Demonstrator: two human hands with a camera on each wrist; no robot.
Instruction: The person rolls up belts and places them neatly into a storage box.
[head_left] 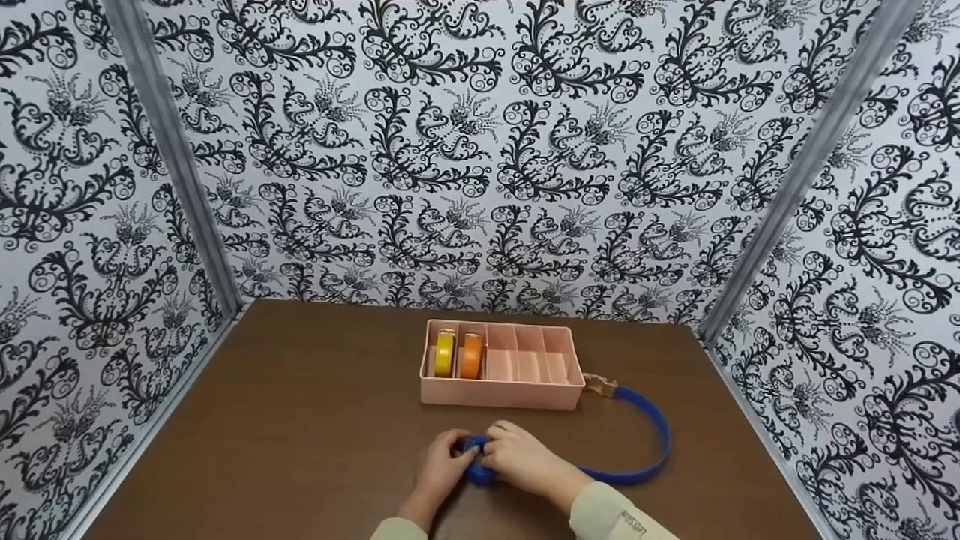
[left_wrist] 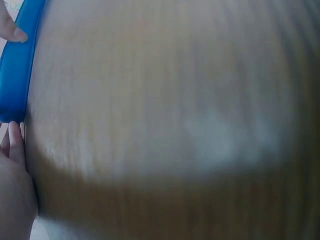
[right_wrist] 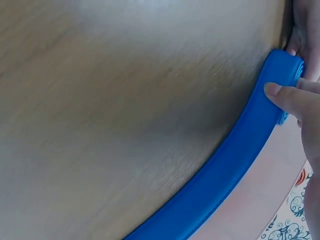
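A blue belt (head_left: 661, 435) is coiled at one end into a roll (head_left: 480, 473), while the rest curves across the table to a gold-coloured buckle (head_left: 600, 385). My left hand (head_left: 441, 466) holds the roll from its left side, fingers curled about it. From the right, my right hand (head_left: 523, 459) pinches the belt at the roll; in the right wrist view its thumb (right_wrist: 280, 95) presses flat on the strap (right_wrist: 220, 160). Several wound layers show at the roll's edge there. The left wrist view catches only part of the strap (left_wrist: 17, 70) and the left fingers (left_wrist: 16, 142).
Just beyond the hands stands a pink divided box (head_left: 499, 393). A yellow rolled belt (head_left: 444, 354) and an orange rolled belt (head_left: 471, 356) stand upright in its left compartments. The buckle lies by the box's right front corner. Patterned walls (head_left: 465, 150) surround the brown table (head_left: 315, 420).
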